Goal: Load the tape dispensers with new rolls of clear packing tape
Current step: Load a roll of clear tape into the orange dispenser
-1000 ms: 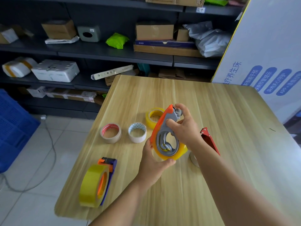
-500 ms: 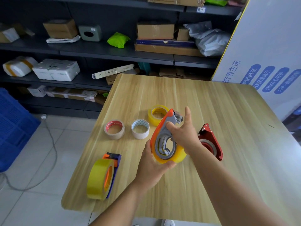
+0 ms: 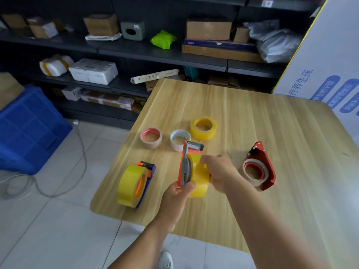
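- Nearest, the left hand (image 3: 174, 193) pinches the lower edge of the orange dispenser (image 3: 184, 167), held upright above the table (image 3: 252, 200); the right hand (image 3: 219, 173) grips the yellowish roll (image 3: 200, 177) seated on it.
- Left of the orange dispenser, a purple dispenser (image 3: 145, 183) already carries a roll, so it looks loaded.
- Right of it, the red dispenser (image 3: 262, 167) holds a nearly spent roll, likely still to reload.
- Beyond it lie three spare rolls (image 3: 203, 128).
- Farthest right, a white board (image 3: 320, 78) bears blue Chinese characters, too blurred to read.
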A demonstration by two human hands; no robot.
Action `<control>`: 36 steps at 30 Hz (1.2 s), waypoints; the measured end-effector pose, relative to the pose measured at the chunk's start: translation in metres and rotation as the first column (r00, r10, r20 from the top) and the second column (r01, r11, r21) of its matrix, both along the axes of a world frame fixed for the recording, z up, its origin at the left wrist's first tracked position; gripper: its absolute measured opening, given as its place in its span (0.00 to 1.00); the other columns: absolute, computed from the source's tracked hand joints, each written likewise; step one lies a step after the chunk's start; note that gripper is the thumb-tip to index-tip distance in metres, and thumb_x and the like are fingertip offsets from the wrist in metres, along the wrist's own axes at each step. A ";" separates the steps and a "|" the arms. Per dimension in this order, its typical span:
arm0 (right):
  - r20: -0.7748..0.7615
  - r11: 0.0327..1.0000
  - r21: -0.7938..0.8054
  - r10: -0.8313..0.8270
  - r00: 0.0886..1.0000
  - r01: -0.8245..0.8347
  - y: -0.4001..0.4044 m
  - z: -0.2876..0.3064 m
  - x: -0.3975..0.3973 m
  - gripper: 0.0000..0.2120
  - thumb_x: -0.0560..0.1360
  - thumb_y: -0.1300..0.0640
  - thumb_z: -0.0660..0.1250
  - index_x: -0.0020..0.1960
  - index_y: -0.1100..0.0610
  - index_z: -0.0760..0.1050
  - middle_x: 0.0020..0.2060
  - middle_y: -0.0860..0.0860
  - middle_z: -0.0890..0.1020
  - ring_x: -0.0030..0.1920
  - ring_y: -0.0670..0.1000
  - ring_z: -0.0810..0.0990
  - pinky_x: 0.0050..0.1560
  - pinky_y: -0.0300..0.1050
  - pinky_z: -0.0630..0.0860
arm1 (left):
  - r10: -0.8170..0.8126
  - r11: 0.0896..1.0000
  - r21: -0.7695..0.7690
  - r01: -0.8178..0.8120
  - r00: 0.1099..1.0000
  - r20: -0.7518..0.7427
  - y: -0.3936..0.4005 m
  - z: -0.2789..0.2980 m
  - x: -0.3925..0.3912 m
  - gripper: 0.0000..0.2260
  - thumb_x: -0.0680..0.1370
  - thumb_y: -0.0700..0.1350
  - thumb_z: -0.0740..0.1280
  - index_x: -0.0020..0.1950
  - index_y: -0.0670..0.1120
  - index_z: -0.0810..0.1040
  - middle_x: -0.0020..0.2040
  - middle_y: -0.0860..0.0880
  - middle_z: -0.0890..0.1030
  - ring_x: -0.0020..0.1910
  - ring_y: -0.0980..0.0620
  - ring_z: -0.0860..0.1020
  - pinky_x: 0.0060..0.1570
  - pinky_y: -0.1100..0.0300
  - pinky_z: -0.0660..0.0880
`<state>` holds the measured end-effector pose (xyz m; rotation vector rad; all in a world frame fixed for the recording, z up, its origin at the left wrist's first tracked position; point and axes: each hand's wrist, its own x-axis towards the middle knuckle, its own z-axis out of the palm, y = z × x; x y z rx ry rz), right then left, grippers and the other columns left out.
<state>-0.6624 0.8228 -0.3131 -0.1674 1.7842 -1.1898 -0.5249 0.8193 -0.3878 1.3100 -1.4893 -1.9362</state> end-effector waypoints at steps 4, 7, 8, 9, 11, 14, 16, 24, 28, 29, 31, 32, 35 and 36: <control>0.052 0.997 0.008 0.082 0.995 -0.083 0.017 -0.012 0.012 0.05 0.71 0.68 0.65 0.47 0.64 0.73 0.40 0.59 0.78 0.40 0.57 0.78 0.46 0.54 0.78 | 0.069 0.992 0.105 -0.070 0.998 0.013 0.023 0.001 0.013 0.27 0.65 0.67 0.65 0.52 0.49 0.81 0.49 0.49 0.85 0.49 0.50 0.83 0.51 0.57 0.74; 0.108 0.985 0.013 0.168 0.980 -0.170 0.030 -0.018 0.024 0.05 0.72 0.70 0.65 0.47 0.65 0.75 0.40 0.61 0.80 0.40 0.57 0.80 0.51 0.57 0.79 | 0.115 0.985 0.121 -0.120 0.992 0.050 0.037 0.000 0.023 0.29 0.61 0.70 0.63 0.48 0.49 0.82 0.47 0.47 0.85 0.47 0.47 0.83 0.57 0.51 0.74; 0.119 0.981 0.006 0.190 0.975 -0.192 0.033 -0.020 0.028 0.05 0.72 0.71 0.64 0.48 0.66 0.75 0.40 0.61 0.80 0.40 0.57 0.80 0.52 0.57 0.79 | 0.128 0.983 0.125 -0.134 0.990 0.060 0.040 0.000 0.027 0.30 0.60 0.71 0.63 0.48 0.49 0.83 0.46 0.46 0.85 0.47 0.46 0.82 0.59 0.50 0.74; 0.128 0.979 -0.002 0.202 0.971 -0.204 0.037 -0.022 0.031 0.06 0.73 0.71 0.64 0.48 0.66 0.76 0.40 0.61 0.80 0.39 0.57 0.80 0.52 0.57 0.79 | 0.132 0.982 0.124 -0.140 0.989 0.071 0.043 -0.001 0.031 0.32 0.60 0.72 0.63 0.49 0.48 0.83 0.47 0.46 0.85 0.48 0.45 0.82 0.60 0.48 0.73; 0.142 0.979 -0.017 0.204 0.969 -0.203 0.042 -0.026 0.039 0.05 0.73 0.71 0.65 0.47 0.66 0.77 0.41 0.61 0.81 0.40 0.58 0.81 0.53 0.57 0.79 | 0.119 0.985 0.111 -0.129 0.989 0.092 0.046 -0.001 0.038 0.34 0.61 0.73 0.61 0.51 0.48 0.83 0.47 0.48 0.86 0.47 0.46 0.81 0.61 0.47 0.72; 0.165 0.983 -0.029 0.183 0.969 -0.181 0.044 -0.032 0.051 0.04 0.73 0.69 0.67 0.46 0.63 0.78 0.46 0.61 0.84 0.48 0.61 0.84 0.56 0.59 0.79 | 0.140 0.981 0.118 -0.154 0.982 0.124 0.046 -0.001 0.047 0.36 0.60 0.75 0.60 0.53 0.49 0.82 0.47 0.49 0.86 0.46 0.46 0.82 0.62 0.46 0.73; 0.163 0.986 -0.027 0.165 0.973 -0.162 0.044 -0.035 0.057 0.03 0.74 0.66 0.68 0.47 0.62 0.78 0.48 0.61 0.84 0.51 0.60 0.83 0.56 0.58 0.79 | 0.149 0.977 0.130 -0.168 0.978 0.148 0.043 -0.001 0.051 0.35 0.60 0.75 0.60 0.51 0.50 0.82 0.46 0.47 0.86 0.48 0.45 0.83 0.62 0.45 0.73; 0.122 0.994 -0.008 0.108 0.987 -0.108 0.026 -0.060 0.065 0.10 0.69 0.59 0.70 0.49 0.62 0.79 0.54 0.65 0.82 0.51 0.61 0.83 0.57 0.65 0.77 | 0.133 0.971 0.172 -0.164 0.975 0.178 0.023 -0.004 0.054 0.19 0.78 0.64 0.57 0.39 0.53 0.78 0.33 0.56 0.85 0.51 0.42 0.82 0.59 0.50 0.73; 0.104 0.996 -0.001 0.086 0.991 -0.087 0.023 -0.066 0.067 0.09 0.70 0.59 0.70 0.48 0.62 0.79 0.54 0.66 0.80 0.44 0.57 0.80 0.57 0.65 0.76 | 0.103 0.972 0.193 -0.136 0.980 0.170 0.017 -0.010 0.053 0.18 0.78 0.63 0.56 0.42 0.53 0.77 0.31 0.57 0.84 0.49 0.44 0.82 0.55 0.52 0.72; 0.093 0.996 0.004 0.084 0.992 -0.085 0.023 -0.066 0.066 0.09 0.69 0.58 0.70 0.47 0.62 0.79 0.54 0.66 0.80 0.45 0.58 0.81 0.57 0.66 0.76 | 0.085 0.973 0.198 -0.120 0.981 0.175 0.017 -0.011 0.053 0.18 0.78 0.64 0.56 0.43 0.54 0.78 0.33 0.56 0.85 0.49 0.44 0.82 0.55 0.52 0.72; 0.078 0.996 0.009 0.085 0.993 -0.086 0.023 -0.068 0.066 0.09 0.69 0.56 0.69 0.44 0.62 0.79 0.53 0.66 0.81 0.44 0.57 0.81 0.57 0.68 0.75 | 0.044 0.973 0.214 -0.087 0.980 0.194 0.014 -0.015 0.052 0.19 0.76 0.67 0.55 0.47 0.54 0.77 0.40 0.54 0.86 0.49 0.45 0.82 0.54 0.51 0.72; 0.073 0.997 0.009 0.074 0.995 -0.074 0.022 -0.070 0.065 0.12 0.69 0.54 0.69 0.44 0.64 0.78 0.51 0.66 0.82 0.42 0.56 0.79 0.57 0.68 0.75 | 0.021 0.974 0.217 -0.068 0.977 0.212 0.013 -0.015 0.052 0.20 0.75 0.68 0.55 0.48 0.55 0.76 0.44 0.52 0.85 0.49 0.45 0.82 0.54 0.51 0.72; 0.057 0.999 0.021 0.033 0.998 -0.034 0.022 -0.074 0.064 0.19 0.67 0.48 0.69 0.44 0.65 0.79 0.38 0.59 0.81 0.39 0.54 0.77 0.58 0.67 0.75 | -0.049 0.986 0.165 0.001 0.957 0.287 0.008 -0.011 0.047 0.26 0.72 0.73 0.53 0.50 0.53 0.76 0.51 0.47 0.83 0.49 0.43 0.82 0.49 0.52 0.73; 0.056 1.000 0.021 0.018 0.998 -0.019 0.022 -0.074 0.064 0.17 0.67 0.47 0.70 0.42 0.63 0.79 0.37 0.57 0.80 0.39 0.54 0.78 0.58 0.65 0.76 | -0.066 0.992 0.121 0.028 0.944 0.322 0.007 -0.009 0.045 0.31 0.71 0.73 0.52 0.50 0.50 0.78 0.50 0.45 0.84 0.48 0.43 0.81 0.48 0.52 0.73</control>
